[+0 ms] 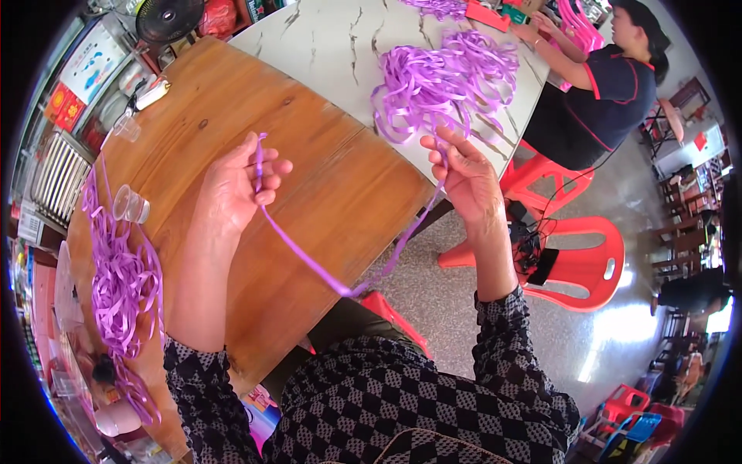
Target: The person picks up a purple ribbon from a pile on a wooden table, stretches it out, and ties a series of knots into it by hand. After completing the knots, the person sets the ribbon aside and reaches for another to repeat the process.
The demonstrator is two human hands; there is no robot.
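Note:
A narrow purple ribbon [325,278] hangs in a slack loop between my two hands, its lowest part dipping below the table's edge. My left hand [236,184] is over the wooden table, thumb and fingers closed on one end, with a short tip poking up above the thumb. My right hand [470,176] pinches the ribbon's other side close to the white marble-patterned table. Just beyond it lies a large heap of loose purple ribbon [433,89]. A second tangled purple heap [124,290] lies along the wooden table's left side, far from my left hand.
The wooden table [185,116] meets the marble-patterned table [309,46]. A clear plastic cup [131,205] lies beside the left heap. Red plastic chairs [595,267] stand at the right, one with black cables on it. A co-worker [599,97] sits at the far right.

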